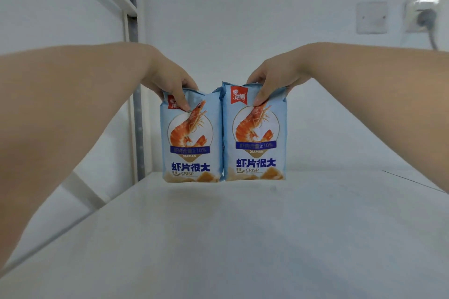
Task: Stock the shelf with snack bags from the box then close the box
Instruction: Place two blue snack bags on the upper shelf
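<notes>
Two bare forearms come in from both sides close to the camera and reach forward over the white shelf (218, 238). At the end of them, the left grip (170, 82) pinches the top edge of the left snack bag (192, 138), with the thumb on the front over the red logo and the other fingers behind. The right grip (272, 80) holds the top of the right snack bag (255, 133) in the same way, thumb in front and fingers curled behind. Both bags are light blue with a shrimp picture. They stand upright and side by side with their inner edges touching, toward the back of the shelf board. Their lower edges are at the board, but I cannot tell if they fully rest on it. A grey shelf post (133, 80) rises at the left. On the wall at the upper right there are a blank plate (371, 17) and a socket (422, 16) with a plug in it.
</notes>
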